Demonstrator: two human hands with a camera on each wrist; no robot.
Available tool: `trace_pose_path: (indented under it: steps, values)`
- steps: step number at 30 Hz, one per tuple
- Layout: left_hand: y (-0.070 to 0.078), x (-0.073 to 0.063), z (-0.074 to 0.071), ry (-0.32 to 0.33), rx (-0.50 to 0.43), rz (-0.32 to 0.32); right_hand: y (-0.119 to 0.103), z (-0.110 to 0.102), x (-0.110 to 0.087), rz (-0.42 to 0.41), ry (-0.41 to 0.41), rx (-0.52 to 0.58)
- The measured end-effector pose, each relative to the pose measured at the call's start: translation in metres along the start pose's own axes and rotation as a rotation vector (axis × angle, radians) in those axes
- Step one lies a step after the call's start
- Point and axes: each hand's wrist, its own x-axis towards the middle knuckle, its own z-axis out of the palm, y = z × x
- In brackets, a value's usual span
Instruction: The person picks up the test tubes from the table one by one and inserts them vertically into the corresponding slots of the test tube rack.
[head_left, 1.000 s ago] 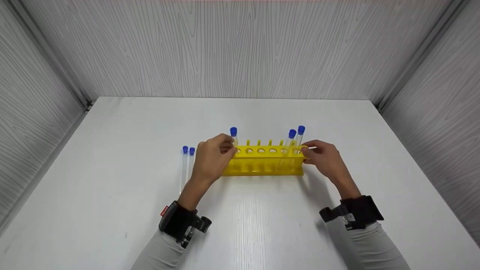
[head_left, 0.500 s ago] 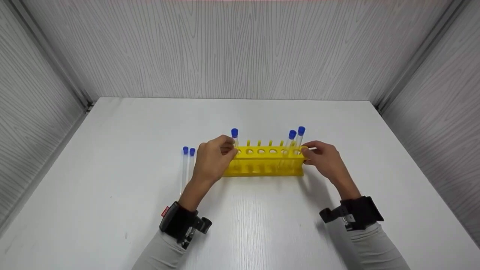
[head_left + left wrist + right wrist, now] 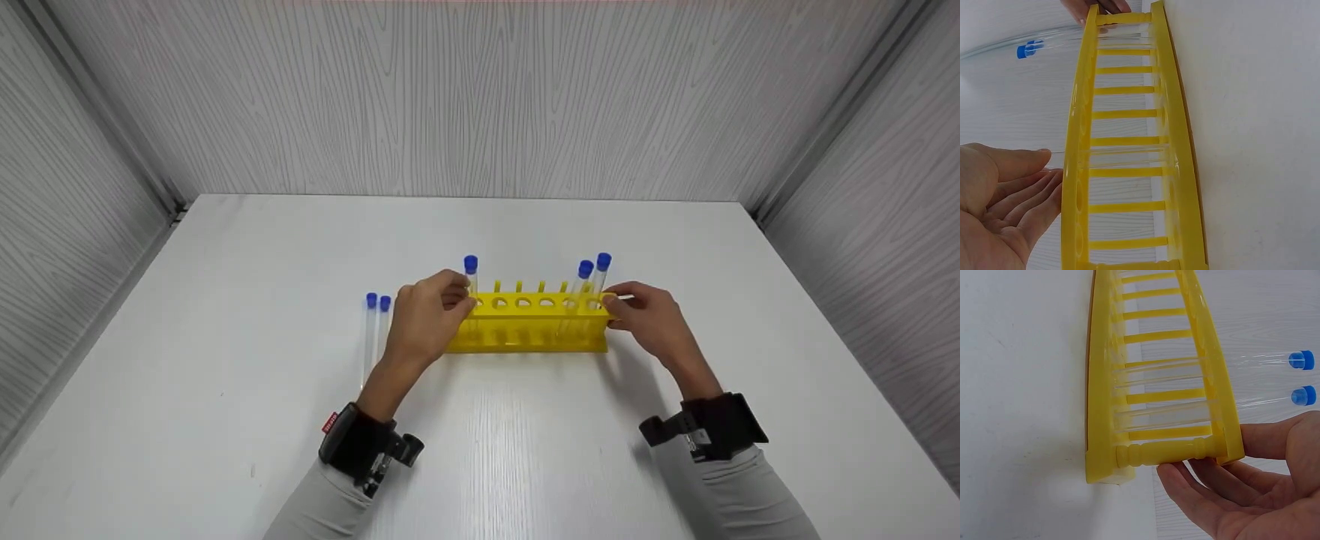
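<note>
A yellow test tube rack (image 3: 525, 341) stands on the table, turned lengthwise across the head view. At its left end, my left hand (image 3: 424, 319) pinches a blue-capped test tube (image 3: 471, 276) between thumb and fingers, just above the top plate. This tube stands in a rack hole, and its glass crosses the rack in the left wrist view. My right hand (image 3: 651, 315) grips the other end, with the thumb at the top plate and fingers (image 3: 1179, 486) against the end post. Two more capped tubes, one test tube (image 3: 584, 274) and its neighbour (image 3: 602, 270), lean in the rack's right-hand holes.
Left of the rack, two loose tubes lie side by side on the white table (image 3: 225, 315): an outer tube (image 3: 370, 330) and an inner tube (image 3: 384, 311), partly behind my left hand. Grey wood-grain panels (image 3: 480, 97) enclose the back and sides.
The tube at my left hand has shifted very slightly to the right. Both hands and the rack stay nearly in place.
</note>
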Motion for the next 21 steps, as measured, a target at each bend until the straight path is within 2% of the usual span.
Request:
trace_pose_path:
  steps: [10,21]
  values:
    - [0.003,0.000,-0.004,-0.058,0.000,-0.035,0.003,0.000,0.000,-0.004,-0.002,-0.006]
    - [0.010,0.001,-0.016,-0.113,0.026,-0.072,0.002,-0.001,0.002,0.000,-0.001,0.004]
